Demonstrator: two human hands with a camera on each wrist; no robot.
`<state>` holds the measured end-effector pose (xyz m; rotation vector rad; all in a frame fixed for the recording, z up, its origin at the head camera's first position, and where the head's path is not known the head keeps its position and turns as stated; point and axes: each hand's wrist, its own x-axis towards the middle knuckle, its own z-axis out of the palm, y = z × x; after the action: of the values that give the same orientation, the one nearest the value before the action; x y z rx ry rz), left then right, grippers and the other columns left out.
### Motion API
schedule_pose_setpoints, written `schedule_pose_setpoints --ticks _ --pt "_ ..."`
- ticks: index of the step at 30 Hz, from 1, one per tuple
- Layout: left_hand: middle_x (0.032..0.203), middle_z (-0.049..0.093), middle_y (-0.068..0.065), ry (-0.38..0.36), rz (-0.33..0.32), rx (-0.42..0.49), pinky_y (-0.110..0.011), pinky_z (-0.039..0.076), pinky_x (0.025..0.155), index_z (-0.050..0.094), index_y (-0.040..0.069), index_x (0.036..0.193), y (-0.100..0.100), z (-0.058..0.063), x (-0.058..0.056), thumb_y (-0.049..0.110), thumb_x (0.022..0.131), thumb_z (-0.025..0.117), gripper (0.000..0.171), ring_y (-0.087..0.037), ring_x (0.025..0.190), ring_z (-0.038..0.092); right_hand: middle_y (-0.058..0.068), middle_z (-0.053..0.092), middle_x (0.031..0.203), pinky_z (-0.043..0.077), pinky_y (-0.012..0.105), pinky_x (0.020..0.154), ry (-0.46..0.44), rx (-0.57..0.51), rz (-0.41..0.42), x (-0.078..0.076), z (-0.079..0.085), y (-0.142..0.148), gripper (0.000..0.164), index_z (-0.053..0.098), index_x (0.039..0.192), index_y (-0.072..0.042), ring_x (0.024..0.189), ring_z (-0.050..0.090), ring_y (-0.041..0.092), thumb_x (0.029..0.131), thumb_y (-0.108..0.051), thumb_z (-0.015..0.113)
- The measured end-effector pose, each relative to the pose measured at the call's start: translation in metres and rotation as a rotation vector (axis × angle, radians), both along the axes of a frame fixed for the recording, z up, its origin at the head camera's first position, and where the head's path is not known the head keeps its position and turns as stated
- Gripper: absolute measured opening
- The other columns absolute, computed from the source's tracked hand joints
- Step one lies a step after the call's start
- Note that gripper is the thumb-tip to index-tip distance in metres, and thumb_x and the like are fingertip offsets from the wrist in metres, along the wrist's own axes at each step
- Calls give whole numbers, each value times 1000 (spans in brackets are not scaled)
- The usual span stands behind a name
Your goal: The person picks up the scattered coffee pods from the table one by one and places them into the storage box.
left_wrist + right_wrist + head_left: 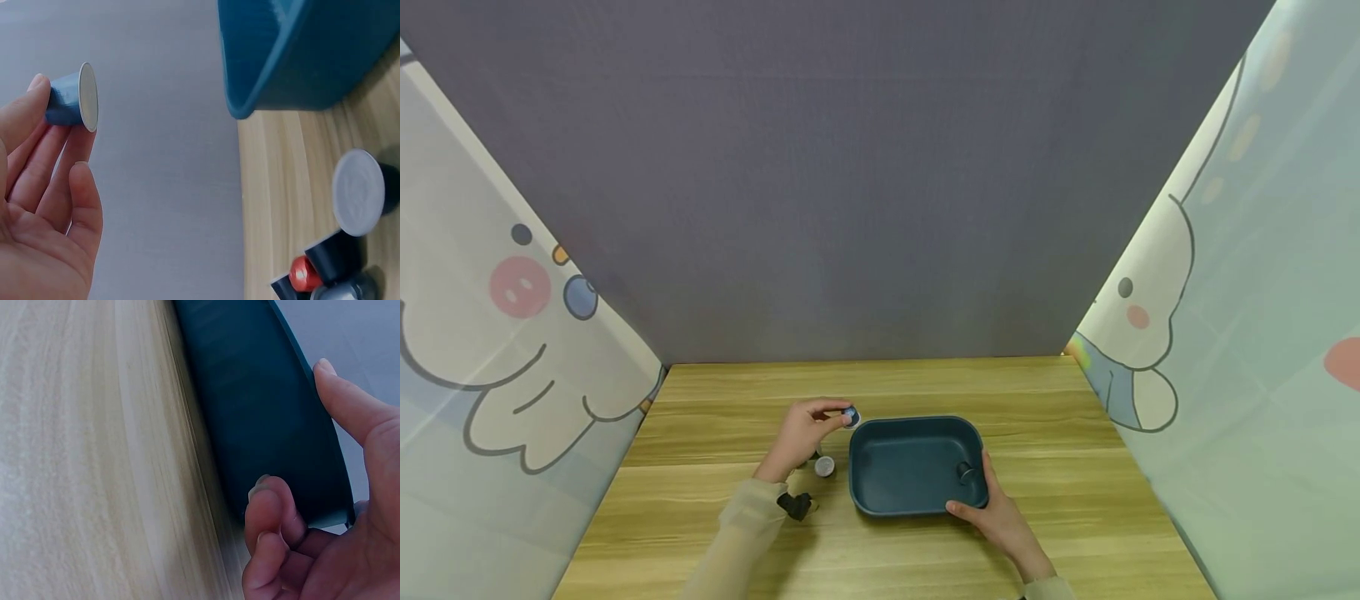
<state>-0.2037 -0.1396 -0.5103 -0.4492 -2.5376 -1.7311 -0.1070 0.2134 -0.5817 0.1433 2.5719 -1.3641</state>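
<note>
My left hand (801, 435) pinches a blue coffee capsule (65, 100) between thumb and fingertips, beside the far left corner of a dark teal tray (917, 421). The capsule's pale lid faces right in the left wrist view. At the tray's near right corner, my right hand (1003, 521) grips the edge, its thumb (347, 403) on the rim and other fingers curled against the outer wall. One dark capsule (965, 472) lies inside the tray near its right wall.
Left of the tray, a dark capsule with a grey lid (358, 192) lies on the wooden table (1045, 442). Close by are a black capsule (337, 255), a red one (304, 274) and a silvery one (347, 290). A grey wall (865, 208) rises behind the table.
</note>
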Motion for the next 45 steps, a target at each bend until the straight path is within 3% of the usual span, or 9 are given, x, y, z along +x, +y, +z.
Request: schedule_pose_setpoints --ticks 14,19,22,26,33,35,37,40,45 --pt "109 73 9 46 -75 -2 -31 56 79 78 25 110 26 10 -12 26 88 78 22 -13 96 68 41 34 145 51 49 82 11 16 1 2 1 0 118 0 162 -18 93 63 31 82 -42 82" --pt "114 72 8 38 -97 -19 -31 55 81 78 22 112 37 13 -16 27 89 76 23 -14 99 67 41 46 136 46 37 68 5 -8 -3 1 1 0 118 -1 162 -18 70 57 24 82 -41 83" --pt "115 72 5 60 -118 -22 -32 55 80 78 19 112 43 12 -18 27 89 76 24 -13 97 66 33 62 106 43 32 59 -17 -18 -11 1 1 -1 119 -2 162 -21 55 50 20 81 -42 82" --pt "112 72 6 72 -144 -29 -31 56 75 78 21 111 52 11 -23 27 89 77 22 -11 91 67 15 60 79 41 32 56 -30 -20 -14 0 2 -1 119 -3 162 -22 49 46 19 81 -42 82" --pt "112 72 3 54 -182 -23 -30 56 69 78 20 110 68 7 -29 23 90 76 21 -10 82 66 37 54 128 49 40 72 10 13 -7 1 3 -1 118 0 162 -17 76 60 28 81 -43 83" --pt "112 72 2 46 -196 -25 -29 57 69 78 18 111 72 7 -29 21 90 76 21 -10 81 67 37 58 121 49 39 70 5 6 -6 0 3 -1 118 0 162 -18 73 60 25 81 -42 82" --pt "113 72 1 42 -206 -35 -28 57 69 78 17 111 76 6 -29 20 91 76 21 -10 81 68 27 64 95 45 35 62 -17 -18 -9 0 3 -2 118 -2 162 -20 60 54 21 82 -42 82" --pt "113 72 2 26 -220 -39 -28 57 71 78 17 112 82 6 -29 20 91 76 21 -10 82 69 10 53 67 41 32 55 -43 -35 -13 0 4 -2 118 -4 162 -23 49 48 18 82 -42 81" --pt "113 72 1 0 -253 -32 -36 59 74 78 16 112 92 2 -29 19 91 75 22 -13 86 70 13 58 77 42 33 57 -40 -26 -12 0 5 -2 118 -3 162 -21 53 50 19 82 -42 81"
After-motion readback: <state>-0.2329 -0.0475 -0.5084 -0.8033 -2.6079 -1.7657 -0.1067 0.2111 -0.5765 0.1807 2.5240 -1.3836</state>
